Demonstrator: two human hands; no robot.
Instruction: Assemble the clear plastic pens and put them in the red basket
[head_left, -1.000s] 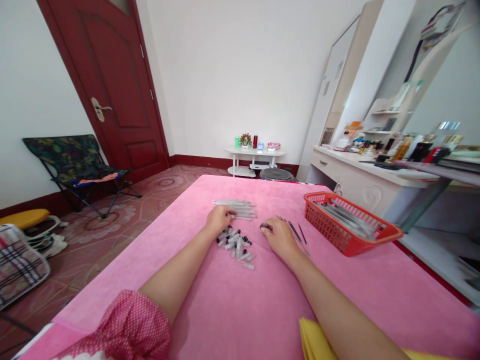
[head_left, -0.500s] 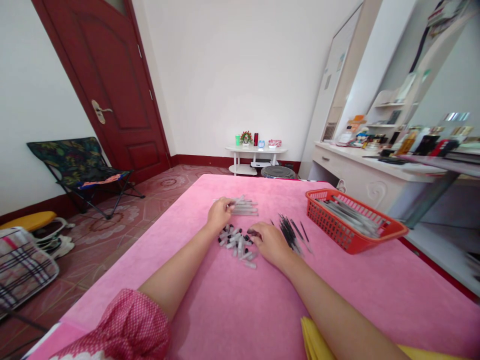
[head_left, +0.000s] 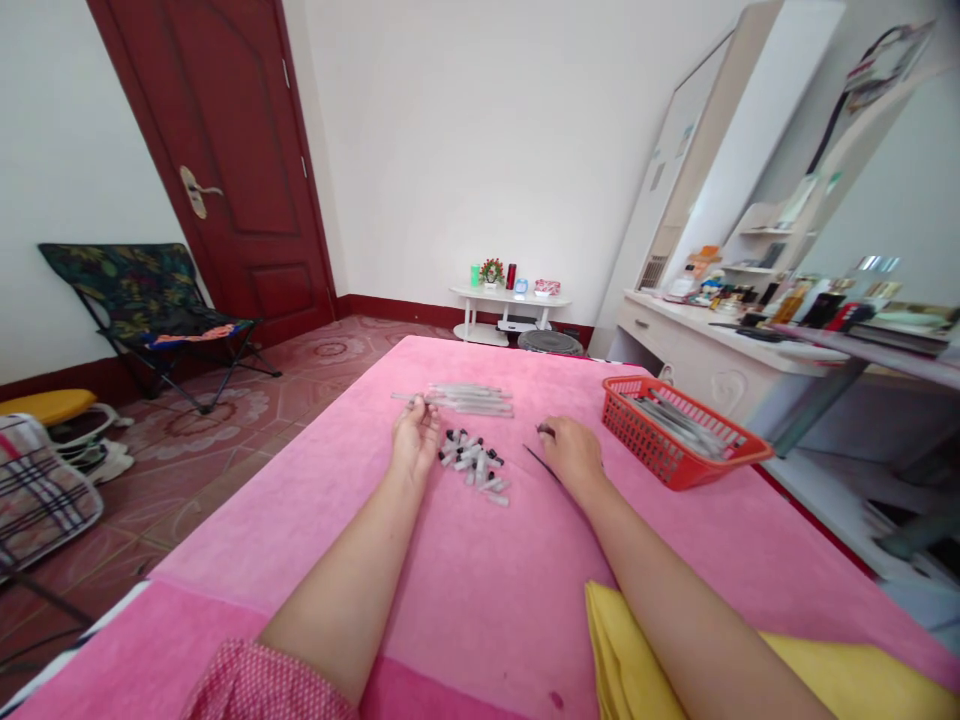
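My left hand pinches a thin clear pen barrel at the left end of a row of similar barrels. My right hand is curled, palm down, over the spot with the dark pen refills. A single black refill shows beside it; the others are mostly hidden under the hand. Something dark is at its fingertips, too small to make out. Between my hands lies a loose heap of pen caps, whitish clear and black.
A red plastic basket holding more grey barrels stands at the right on the pink cloth. Folded yellow cloth lies under my right forearm. A dressing table stands beyond the basket, a folding chair at the left.
My left hand has drawn left and turned palm up with a barrel. The right hand has moved right, from the caps to the refills. The view has shifted slightly.
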